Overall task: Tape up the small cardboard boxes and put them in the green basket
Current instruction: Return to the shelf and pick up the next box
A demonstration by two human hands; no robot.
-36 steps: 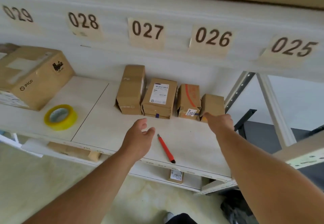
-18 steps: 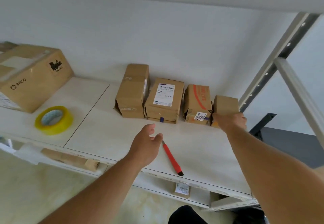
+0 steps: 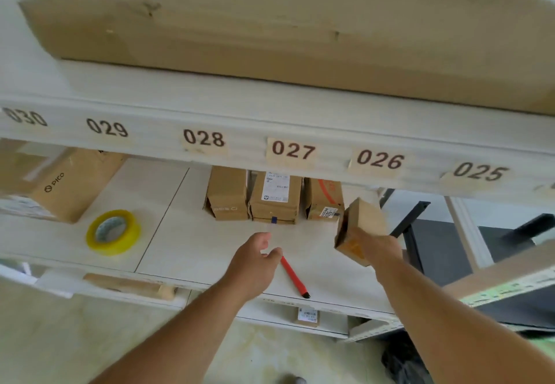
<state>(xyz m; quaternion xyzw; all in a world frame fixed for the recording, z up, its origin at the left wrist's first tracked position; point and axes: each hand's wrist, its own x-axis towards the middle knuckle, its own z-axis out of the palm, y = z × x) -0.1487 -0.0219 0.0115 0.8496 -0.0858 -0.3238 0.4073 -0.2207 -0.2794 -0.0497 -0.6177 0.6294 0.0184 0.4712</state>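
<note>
Lifted since half a second ago, the small box (image 3: 359,227) is off the shelf (image 3: 186,242), tilted in the right hand (image 3: 379,248), whose grip is clamped round its lower end, probably to bring it forward for taping. Just left of that box, the left hand (image 3: 255,259) hovers with fingers apart above the red pen (image 3: 293,277). Three boxes (image 3: 274,200) wait behind; the yellow tape roll (image 3: 113,232) lies well left.

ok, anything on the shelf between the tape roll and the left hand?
Nothing: in the head view the shelf is bare between the tape roll and the left hand. Only a board seam crosses it.
</note>
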